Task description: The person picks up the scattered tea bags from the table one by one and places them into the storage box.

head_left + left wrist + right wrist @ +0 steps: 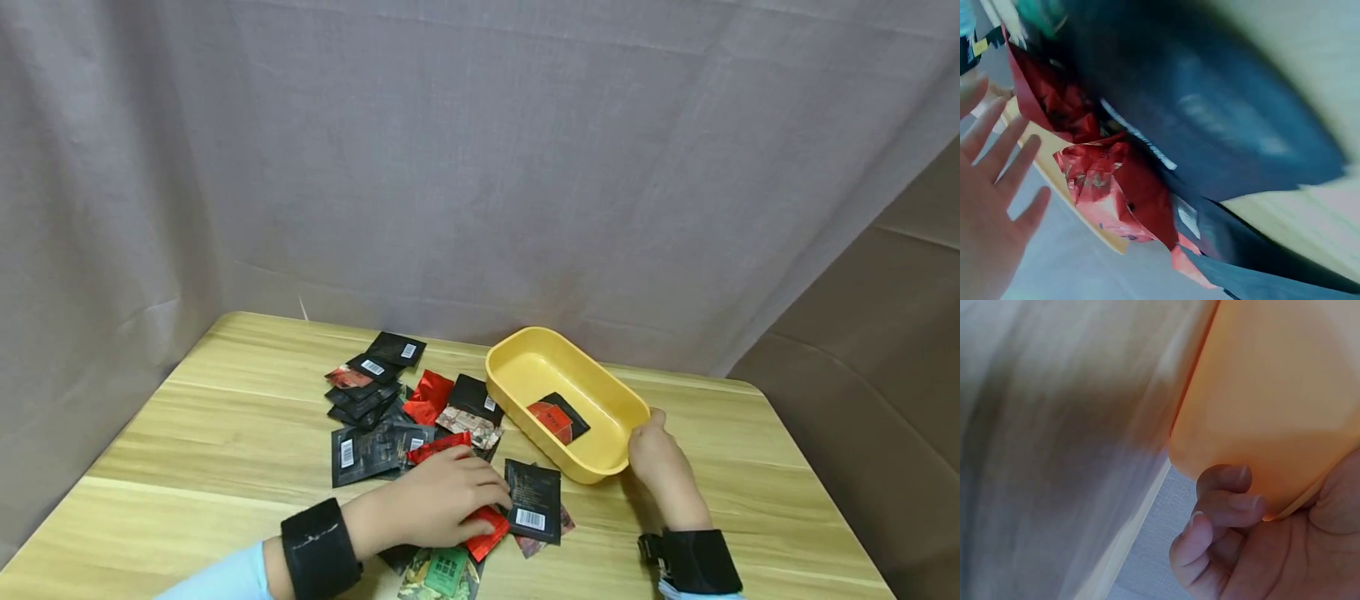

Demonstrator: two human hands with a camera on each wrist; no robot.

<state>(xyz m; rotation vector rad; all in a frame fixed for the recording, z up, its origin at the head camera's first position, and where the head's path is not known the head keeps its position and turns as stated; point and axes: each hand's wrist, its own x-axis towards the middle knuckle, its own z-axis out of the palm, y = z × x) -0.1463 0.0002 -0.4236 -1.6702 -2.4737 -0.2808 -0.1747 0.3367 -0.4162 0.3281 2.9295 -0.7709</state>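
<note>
My left hand [438,497] hovers over a loose pile of sachets, its fingers spread and nothing visible in its grasp. Nearest to it are a red foil sachet [489,537] by the thumb and a black sachet [532,500] with a barcode by the fingertips. In the left wrist view the fingers look straight, beside crumpled red sachets [1122,187]. At the near right end of a yellow plastic bin [534,335], my right hand [663,467] grips the rim, fingers curled outside the wall. One black-and-red sachet [557,420] lies inside the bin.
More black sachets [363,454] spread across the left and middle of the wooden table [187,467], some overlapping. A green-labelled sachet [446,573] lies near the front edge of the view. Grey cloth [480,167] hangs behind the table.
</note>
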